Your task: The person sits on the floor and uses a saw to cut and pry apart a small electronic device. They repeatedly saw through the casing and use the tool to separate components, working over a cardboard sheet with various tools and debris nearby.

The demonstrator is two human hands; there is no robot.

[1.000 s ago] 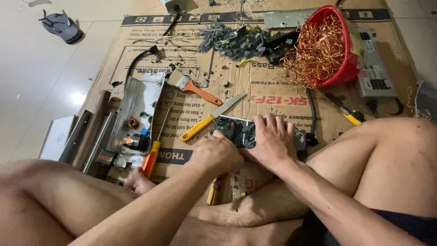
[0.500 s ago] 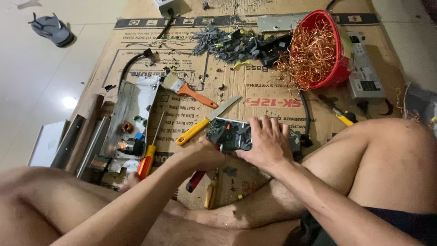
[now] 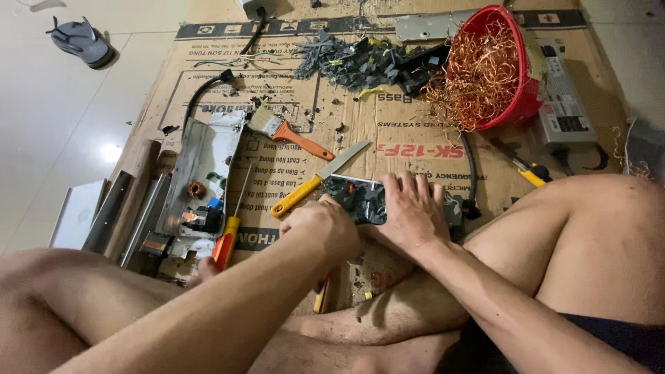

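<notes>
1. A person sits on the floor over a flattened cardboard sheet [image 3: 415, 138], knees up on both sides of the view.
2. The right hand [image 3: 412, 211] lies flat on a dark circuit board [image 3: 360, 197], fingers spread wide across its right part.
3. The left hand [image 3: 322, 225] is closed in a fist at the board's left edge; what its fingers grip is hidden.
4. The board sits near the middle of the cardboard, just in front of the person's shins.
5. At 10 o'clock from the board, touching or nearly so, lies a yellow-handled knife [image 3: 318, 179], blade pointing up-right.
6. Farther toward 10 o'clock rests a paintbrush [image 3: 287, 131] with an orange handle.
7. At 9 o'clock is a red and yellow screwdriver [image 3: 228, 232], beside an opened metal casing [image 3: 204, 163] with small parts.
8. At 1 o'clock, well apart, a red basket [image 3: 516, 104] holds copper wire [image 3: 478, 69].
9. At 12 o'clock is a heap of dark scrap pieces [image 3: 360, 62].
</notes>
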